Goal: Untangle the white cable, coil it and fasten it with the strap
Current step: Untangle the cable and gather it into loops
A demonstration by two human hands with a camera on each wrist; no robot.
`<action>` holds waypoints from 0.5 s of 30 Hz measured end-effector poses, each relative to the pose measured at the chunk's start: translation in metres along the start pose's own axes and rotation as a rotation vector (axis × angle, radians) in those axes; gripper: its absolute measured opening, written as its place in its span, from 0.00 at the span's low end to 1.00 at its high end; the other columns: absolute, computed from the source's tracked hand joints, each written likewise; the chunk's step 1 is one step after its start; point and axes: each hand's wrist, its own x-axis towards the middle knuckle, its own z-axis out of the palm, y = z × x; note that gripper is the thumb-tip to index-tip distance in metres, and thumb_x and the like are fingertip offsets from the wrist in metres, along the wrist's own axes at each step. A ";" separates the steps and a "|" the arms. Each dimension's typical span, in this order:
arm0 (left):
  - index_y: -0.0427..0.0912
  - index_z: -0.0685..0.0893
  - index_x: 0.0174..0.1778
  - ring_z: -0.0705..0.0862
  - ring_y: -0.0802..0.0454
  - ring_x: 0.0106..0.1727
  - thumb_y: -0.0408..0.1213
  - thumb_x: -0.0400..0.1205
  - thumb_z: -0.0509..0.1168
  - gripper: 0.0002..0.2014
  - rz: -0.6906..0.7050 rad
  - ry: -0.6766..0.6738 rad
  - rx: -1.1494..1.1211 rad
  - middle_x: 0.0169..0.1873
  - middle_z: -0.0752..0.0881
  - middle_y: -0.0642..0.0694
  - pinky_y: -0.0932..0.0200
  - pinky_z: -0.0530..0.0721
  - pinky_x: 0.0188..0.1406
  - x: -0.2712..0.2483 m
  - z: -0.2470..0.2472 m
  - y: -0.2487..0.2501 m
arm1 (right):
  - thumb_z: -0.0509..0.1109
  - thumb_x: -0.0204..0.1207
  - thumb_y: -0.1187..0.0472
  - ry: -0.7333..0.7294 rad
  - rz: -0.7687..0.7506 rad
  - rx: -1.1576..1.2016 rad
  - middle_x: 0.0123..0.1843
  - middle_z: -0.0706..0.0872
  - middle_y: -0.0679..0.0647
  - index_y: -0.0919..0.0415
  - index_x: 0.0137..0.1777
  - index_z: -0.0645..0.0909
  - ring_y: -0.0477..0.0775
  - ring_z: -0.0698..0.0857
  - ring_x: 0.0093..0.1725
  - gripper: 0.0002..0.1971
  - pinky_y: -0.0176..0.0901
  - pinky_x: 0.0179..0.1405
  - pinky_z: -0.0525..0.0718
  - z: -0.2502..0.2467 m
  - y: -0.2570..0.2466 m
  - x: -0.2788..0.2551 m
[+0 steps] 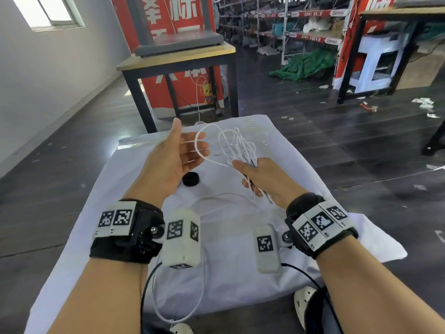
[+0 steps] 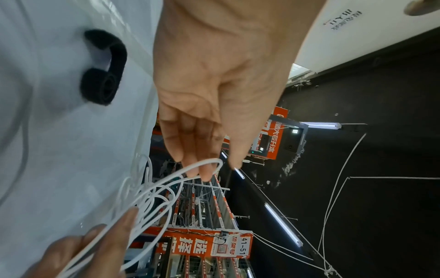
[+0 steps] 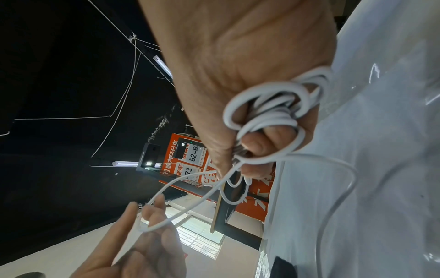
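Right hand (image 1: 261, 179): fingers clamped round the cable (image 1: 237, 145) bundle; the held part is hidden in the fist.
Left hand (image 1: 168, 162): fingers apart, straight, one loop across them.
Strap (image 1: 191, 178): rolled, on the counter (image 1: 277, 280), partly hidden behind the left palm.
Cable tail: trails off the near edge.

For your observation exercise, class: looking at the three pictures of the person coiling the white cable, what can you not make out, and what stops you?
- Cable ends: head view, white cable is bunched inside the right hand; no plug shows.
- Tangle or tidy coil: right wrist view, loops overlap at the curled fingers.
- Strap fastening: left wrist view, part is rolled up.
- Left hand grip: a loop crosses its straight fingers; contact unclear.
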 end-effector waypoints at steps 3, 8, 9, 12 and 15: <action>0.41 0.89 0.50 0.87 0.56 0.38 0.48 0.84 0.62 0.15 0.014 -0.092 0.013 0.33 0.88 0.50 0.64 0.85 0.42 -0.005 -0.004 0.004 | 0.67 0.80 0.47 0.023 -0.010 -0.025 0.28 0.82 0.54 0.60 0.39 0.77 0.46 0.70 0.15 0.17 0.34 0.18 0.71 0.000 0.000 0.000; 0.42 0.89 0.48 0.82 0.59 0.34 0.40 0.84 0.65 0.09 0.054 -0.003 0.004 0.31 0.86 0.52 0.65 0.82 0.40 -0.004 -0.007 -0.001 | 0.64 0.78 0.39 -0.058 -0.020 -0.065 0.38 0.92 0.51 0.59 0.53 0.83 0.48 0.67 0.19 0.22 0.37 0.25 0.72 0.005 -0.006 -0.006; 0.42 0.89 0.47 0.81 0.60 0.33 0.40 0.84 0.65 0.09 0.050 0.027 -0.010 0.31 0.86 0.52 0.65 0.81 0.39 -0.003 -0.008 -0.001 | 0.64 0.78 0.38 -0.085 -0.019 -0.060 0.39 0.92 0.50 0.60 0.56 0.83 0.49 0.65 0.20 0.24 0.37 0.25 0.71 0.006 -0.007 -0.007; 0.40 0.89 0.47 0.82 0.60 0.32 0.38 0.84 0.65 0.08 0.035 0.078 -0.062 0.33 0.88 0.51 0.67 0.82 0.37 0.000 -0.011 -0.003 | 0.62 0.81 0.42 -0.154 -0.019 -0.067 0.34 0.91 0.45 0.66 0.58 0.83 0.50 0.64 0.22 0.25 0.35 0.22 0.69 0.007 -0.008 -0.008; 0.39 0.88 0.48 0.82 0.60 0.31 0.37 0.84 0.65 0.08 0.027 0.116 -0.049 0.36 0.88 0.49 0.68 0.82 0.34 0.002 -0.012 -0.006 | 0.62 0.82 0.44 -0.200 -0.021 -0.060 0.41 0.93 0.52 0.72 0.52 0.81 0.51 0.66 0.22 0.27 0.35 0.21 0.71 0.011 -0.007 -0.008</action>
